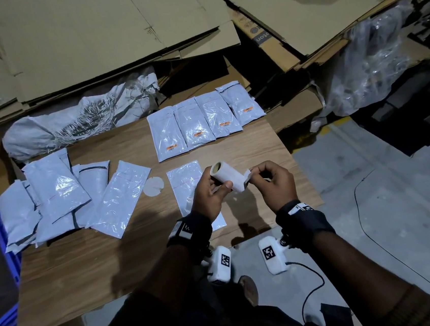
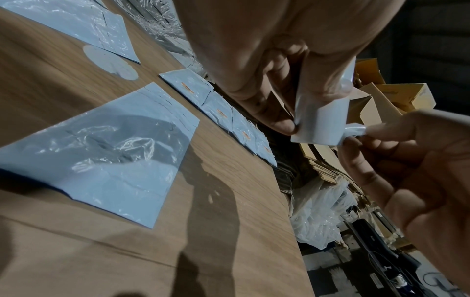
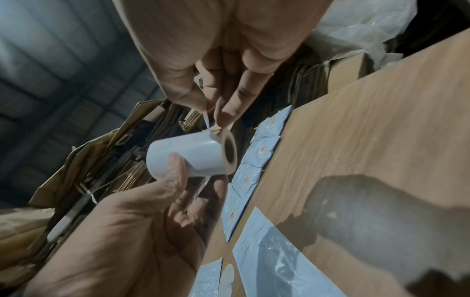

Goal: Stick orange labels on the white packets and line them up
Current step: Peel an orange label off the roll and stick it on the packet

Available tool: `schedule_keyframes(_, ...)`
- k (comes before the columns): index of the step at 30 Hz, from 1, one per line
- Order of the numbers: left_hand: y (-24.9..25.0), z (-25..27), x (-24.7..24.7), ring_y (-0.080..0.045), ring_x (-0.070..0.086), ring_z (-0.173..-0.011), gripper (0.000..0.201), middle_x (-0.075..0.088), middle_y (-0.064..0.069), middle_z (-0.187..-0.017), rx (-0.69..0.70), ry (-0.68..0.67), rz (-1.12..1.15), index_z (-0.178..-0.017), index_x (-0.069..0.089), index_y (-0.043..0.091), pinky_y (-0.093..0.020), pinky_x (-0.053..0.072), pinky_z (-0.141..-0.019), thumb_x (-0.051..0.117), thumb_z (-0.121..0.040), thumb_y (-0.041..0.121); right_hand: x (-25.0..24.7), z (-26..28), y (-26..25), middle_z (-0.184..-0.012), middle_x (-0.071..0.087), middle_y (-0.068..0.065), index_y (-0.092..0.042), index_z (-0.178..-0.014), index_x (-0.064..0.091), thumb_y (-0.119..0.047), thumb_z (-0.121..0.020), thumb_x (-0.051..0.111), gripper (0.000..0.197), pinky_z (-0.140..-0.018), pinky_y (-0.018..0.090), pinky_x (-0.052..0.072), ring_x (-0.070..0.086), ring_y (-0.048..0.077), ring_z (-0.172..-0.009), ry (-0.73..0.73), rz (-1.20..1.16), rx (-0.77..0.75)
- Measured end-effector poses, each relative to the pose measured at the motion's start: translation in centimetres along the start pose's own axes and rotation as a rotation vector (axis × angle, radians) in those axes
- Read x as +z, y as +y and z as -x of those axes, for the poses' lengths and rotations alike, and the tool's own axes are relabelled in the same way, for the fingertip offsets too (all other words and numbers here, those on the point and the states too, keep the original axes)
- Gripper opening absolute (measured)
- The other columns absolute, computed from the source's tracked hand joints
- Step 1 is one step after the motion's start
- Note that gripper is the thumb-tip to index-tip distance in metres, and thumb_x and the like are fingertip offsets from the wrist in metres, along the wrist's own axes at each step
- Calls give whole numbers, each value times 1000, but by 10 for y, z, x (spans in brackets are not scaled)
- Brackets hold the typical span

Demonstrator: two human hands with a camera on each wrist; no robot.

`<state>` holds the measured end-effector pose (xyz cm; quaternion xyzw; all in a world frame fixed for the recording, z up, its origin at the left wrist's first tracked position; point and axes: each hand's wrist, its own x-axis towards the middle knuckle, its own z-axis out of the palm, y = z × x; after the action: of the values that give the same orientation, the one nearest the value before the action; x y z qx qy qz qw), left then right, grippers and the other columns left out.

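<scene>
Dark wrist straps [image 1: 189, 232] – white camera pods [image 1: 272, 255], black square-code tags – black cable [image 1: 310, 283] trailing.

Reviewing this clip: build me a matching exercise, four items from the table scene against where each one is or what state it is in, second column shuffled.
Items
1. label roll
2. four labelled packets
3. unlabelled packet pile
4. single unlabelled packet

Places or states
A. heaped at the board's left side
B. held in the left hand, its loose end pinched by the right hand
C. flat under the hands
D. in a row at the far edge

Pairs: 1-B, 2-D, 3-A, 4-C
</scene>
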<state>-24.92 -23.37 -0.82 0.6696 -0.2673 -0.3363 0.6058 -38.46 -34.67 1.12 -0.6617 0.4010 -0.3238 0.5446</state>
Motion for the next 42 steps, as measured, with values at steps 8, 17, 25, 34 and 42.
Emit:
schedule_keyframes(8,-11,-16,13,-13,66,-99,46,68,0,-105,-21,-14,-90,-125,57,23,-35,57,-88,72,-83,28,-34,-8,20,-80,69,13,-5,-78,64,-9,-87,69,11,-79,52,62,67,25,-76,139,-135,117)
schedule_keyframes(17,-42,-36,69,-13,64,-96,44,71,7,-109,-23,-177,-485,-122,58,31,-11,43,-75,75,-83,22,-78,4,47,-77,67,16,-15,-79,65,-19,-92,74,17,-63,40,54,62,21,-68,130,-6,132)
schedule_keyframes(25,-76,-52,93,-20,66,-98,43,66,14,-109,-13,-298,-709,-117,48,46,-43,54,-83,70,-82,40,-90,9,56,-72,68,21,-10,-88,69,-8,-94,72,8,-65,43,56,66,27,-66,72,-86,120)
schedule_keyframes(34,-81,-53,78,-14,61,-121,70,62,12,-132,33,-289,-719,-133,43,45,-41,52,-98,79,-77,21,-81,3,63,-90,75,3,-12,-94,73,2,-90,71,15,-84,51,57,71,29,-90,-40,-17,9)
schedule_keyframes(42,-49,-35,35,-9,66,-103,32,72,5,-113,80,-60,-352,-122,65,18,-32,55,-88,65,-93,7,-48,-4,60,-80,73,3,-12,-90,73,7,-89,71,19,-73,37,54,67,20,-76,-103,-90,48)
